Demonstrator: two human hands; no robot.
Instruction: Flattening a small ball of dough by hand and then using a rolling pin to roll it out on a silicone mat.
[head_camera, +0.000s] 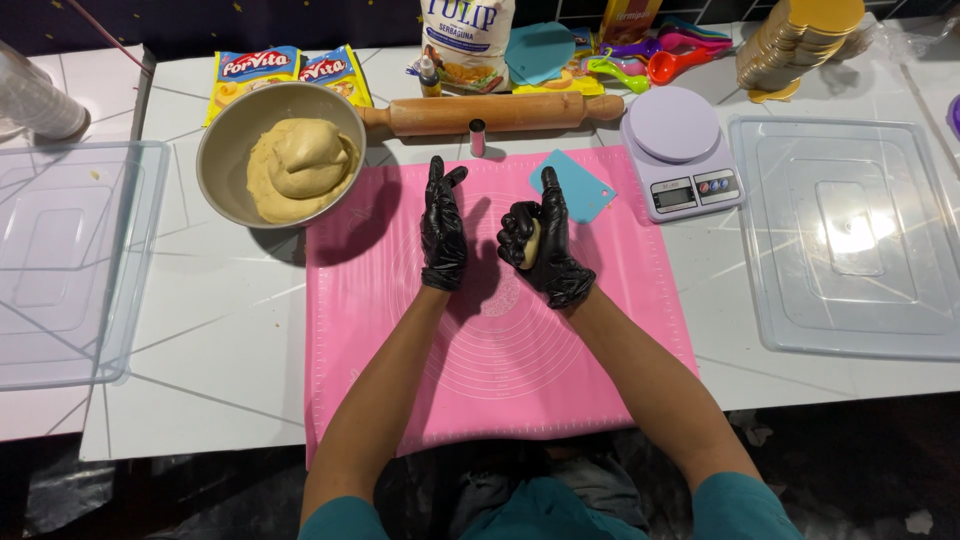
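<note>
We take the pink baking mat (480, 360) as our landmark; it lies on the white bench (220, 330). Both hands are in black gloves and hover above the mat's upper half, a little apart from each other. Our right hand (540, 245) is curled tight around a small lump of yellow dough (533, 243), which peeks out between fingers and palm. Our left hand (443, 230) stands edge-on with flat, straight fingers, gripping nothing, just beside the dough hand.

Off the mat's upper left corner sits a metal bowl (225, 140) with a big mound of the same dough (300, 165). Along the mat's top edge lies a wooden rolling pin (490, 112), and a teal scraper (580, 185) rests on the mat's upper right corner. Just past that corner stands a lilac kitchen scale (680, 150). Clear plastic lids (850, 235) lie well out to either side of the mat.
</note>
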